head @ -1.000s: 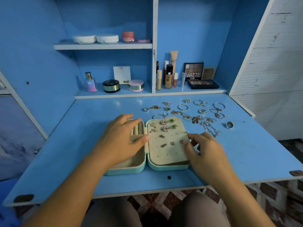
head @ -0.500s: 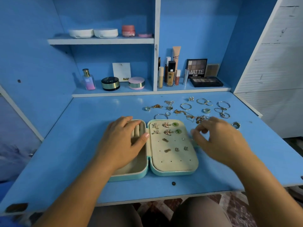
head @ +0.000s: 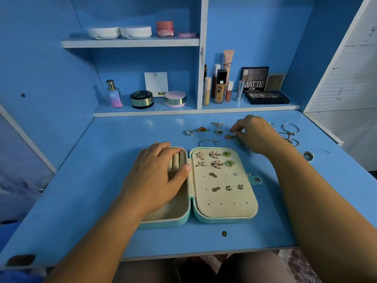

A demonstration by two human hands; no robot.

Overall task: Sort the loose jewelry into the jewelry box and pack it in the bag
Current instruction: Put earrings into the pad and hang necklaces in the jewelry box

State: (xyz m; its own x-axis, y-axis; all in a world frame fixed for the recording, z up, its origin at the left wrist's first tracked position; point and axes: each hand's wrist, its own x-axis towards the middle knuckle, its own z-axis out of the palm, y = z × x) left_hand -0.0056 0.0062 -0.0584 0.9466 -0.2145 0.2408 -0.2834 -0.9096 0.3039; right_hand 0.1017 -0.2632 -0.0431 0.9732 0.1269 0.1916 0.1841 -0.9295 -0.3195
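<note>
Left hand point(head: 161, 176) flat on the box point(head: 224, 219), right hand point(head: 255, 133) among the loose jewelry point(head: 217, 127).
Left fingers lie relaxed over the ring rolls point(head: 175, 160) in the box's left half, thumb by the hinge. Right hand sits at 1 o'clock from the box, fingers curled down, tips by a gold charm point(head: 228, 137); whether they pinch it, I cannot tell. Earrings point(head: 214, 158) sit in the right panel. Bangles point(head: 289, 128) lie at its 3 o'clock, a ring point(head: 308, 155) at 4.

Jewelry box point(head: 224, 219): teal textured shell, cream velvety matt lining, metal snap on tab. Earrings point(head: 215, 164): shiny metal, 2 green glossy stones. Loose rings point(head: 290, 128): polished silver metal. Tabletop point(head: 98, 180): smooth blue laminate, slight sheen. Compacts point(head: 141, 99): glossy plastic, metallic bands.
</note>
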